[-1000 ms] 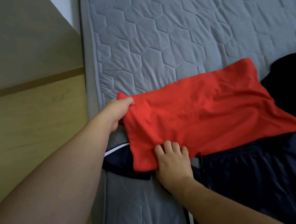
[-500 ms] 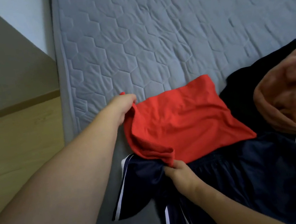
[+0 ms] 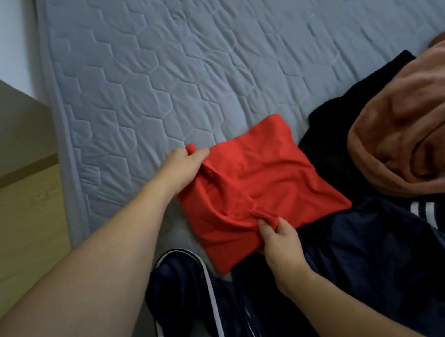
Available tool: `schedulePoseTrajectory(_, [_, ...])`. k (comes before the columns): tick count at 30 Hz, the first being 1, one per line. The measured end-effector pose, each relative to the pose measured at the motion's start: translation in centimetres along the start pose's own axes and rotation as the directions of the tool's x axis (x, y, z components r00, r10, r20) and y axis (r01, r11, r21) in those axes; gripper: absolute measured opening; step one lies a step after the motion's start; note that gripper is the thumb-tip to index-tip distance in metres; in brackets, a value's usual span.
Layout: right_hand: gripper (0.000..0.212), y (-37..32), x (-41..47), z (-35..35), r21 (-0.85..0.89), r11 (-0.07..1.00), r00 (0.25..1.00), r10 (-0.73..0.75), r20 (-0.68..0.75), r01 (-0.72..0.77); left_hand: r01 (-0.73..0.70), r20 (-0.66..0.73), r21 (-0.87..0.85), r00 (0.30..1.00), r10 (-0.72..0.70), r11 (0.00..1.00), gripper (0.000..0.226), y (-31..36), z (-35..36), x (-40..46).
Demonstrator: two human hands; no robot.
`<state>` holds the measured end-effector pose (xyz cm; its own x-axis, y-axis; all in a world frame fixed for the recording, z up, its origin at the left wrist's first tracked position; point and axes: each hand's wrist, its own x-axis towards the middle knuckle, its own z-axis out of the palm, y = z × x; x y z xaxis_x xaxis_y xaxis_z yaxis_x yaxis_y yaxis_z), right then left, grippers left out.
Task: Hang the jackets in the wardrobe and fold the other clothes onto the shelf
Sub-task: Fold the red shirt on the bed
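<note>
Thin, limp red folded cloth garment (image 3: 256,189) is pinched at opposite corners by left hand (image 3: 183,165) and right hand (image 3: 277,239) fingers, judged light and prone to unfolding unless supported.

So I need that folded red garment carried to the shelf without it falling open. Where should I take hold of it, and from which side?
Probably lift the red garment by its two left corners, coming from its left edge. The left hand pinches the far corner and the right hand the near one. Its right part rests on the navy garment, so slide it left first.

Clothes (image 3: 261,179) on quilted grey bed (image 3: 197,55)
</note>
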<state>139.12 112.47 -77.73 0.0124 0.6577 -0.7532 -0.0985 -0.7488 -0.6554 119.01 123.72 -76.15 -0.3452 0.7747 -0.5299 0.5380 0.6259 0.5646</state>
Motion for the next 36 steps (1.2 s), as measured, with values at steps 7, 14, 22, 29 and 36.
schedulePoseTrajectory(7, [0.029,-1.0,0.7,-1.8,-0.275,0.960,0.996,0.040,-0.081,-0.061,-0.140,0.214,0.560,0.977,0.020,0.816,0.063,-0.8,-0.4,1.0])
schedulePoseTrajectory(14, [0.025,-2.0,0.8,-2.5,-0.411,0.910,0.980,-0.024,-0.198,-0.061,-0.355,0.155,0.373,0.935,0.319,0.857,0.021,-0.1,1.1,1.7])
schedulePoseTrajectory(22, [0.026,-4.9,3.4,-3.8,-0.714,0.627,0.931,0.353,-0.096,-0.311,-0.158,0.049,0.847,0.974,0.221,0.508,0.036,0.2,3.9,3.0])
schedulePoseTrajectory(29, [0.031,-6.0,3.3,-3.7,-0.766,0.580,0.835,0.540,0.105,-0.279,-0.330,0.117,0.516,0.941,0.317,0.791,0.028,1.5,2.9,3.0])
schedulePoseTrajectory(36, [0.033,-4.7,3.2,-2.9,-0.741,0.587,0.860,0.509,0.025,-0.326,-0.313,0.214,0.829,0.943,0.255,0.464,0.033,-0.2,0.6,4.2])
